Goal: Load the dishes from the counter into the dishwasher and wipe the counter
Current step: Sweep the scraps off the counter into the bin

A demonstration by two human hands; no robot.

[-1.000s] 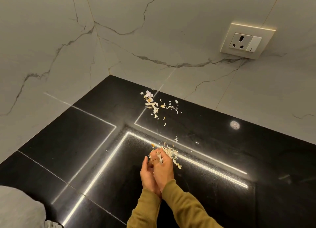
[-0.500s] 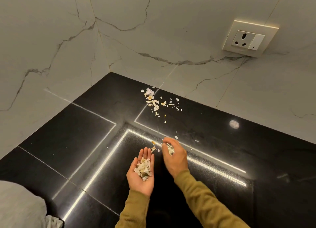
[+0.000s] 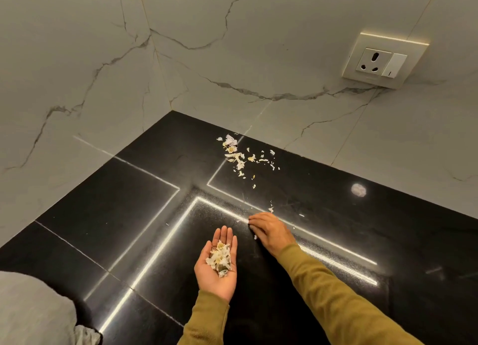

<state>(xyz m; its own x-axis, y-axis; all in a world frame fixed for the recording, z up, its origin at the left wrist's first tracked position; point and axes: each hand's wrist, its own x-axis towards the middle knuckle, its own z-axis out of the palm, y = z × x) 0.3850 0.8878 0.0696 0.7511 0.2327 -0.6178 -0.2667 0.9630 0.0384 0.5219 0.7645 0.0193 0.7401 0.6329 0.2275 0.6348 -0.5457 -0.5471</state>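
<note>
Your left hand (image 3: 216, 263): palm up, fingers together, cupping scraps (image 3: 219, 259) | right hand (image 3: 270, 231): fingers curled on counter (image 3: 129, 202) beside it | loose scraps (image 3: 239, 157) beyond.

Two hands (image 3: 216, 264), one socket (image 3: 380, 61)

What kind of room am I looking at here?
Most likely a home kitchen corner: a polished black stone counter meets marble-look wall tiles, a wall socket sits just above it, and food scraps lie scattered near the back.
</note>
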